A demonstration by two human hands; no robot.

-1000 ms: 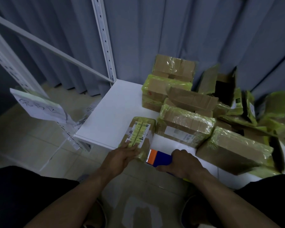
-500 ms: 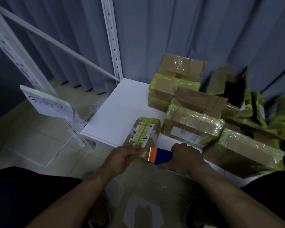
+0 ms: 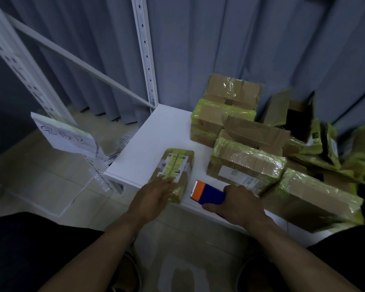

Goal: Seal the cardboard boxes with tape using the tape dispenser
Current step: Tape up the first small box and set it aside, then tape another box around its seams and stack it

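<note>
A small cardboard box (image 3: 175,165) with a white label and yellow-green tape lies at the front edge of the white shelf (image 3: 148,148). My left hand (image 3: 154,198) rests flat on its near end, fingers straight. Just to the right, my right hand (image 3: 238,204) grips the blue and orange tape dispenser (image 3: 208,193), whose orange end points left toward the box. The dispenser sits a short gap away from the box.
Several taped cardboard boxes (image 3: 244,163) crowd the right and back of the shelf, one open box (image 3: 295,114) among them. A white upright post (image 3: 145,53) stands at the shelf's back corner. A paper sign (image 3: 65,135) hangs at left over the tiled floor.
The dispenser has drawn slightly away from the box end to the right. My left hand stays on the box. The view has shifted a little.
</note>
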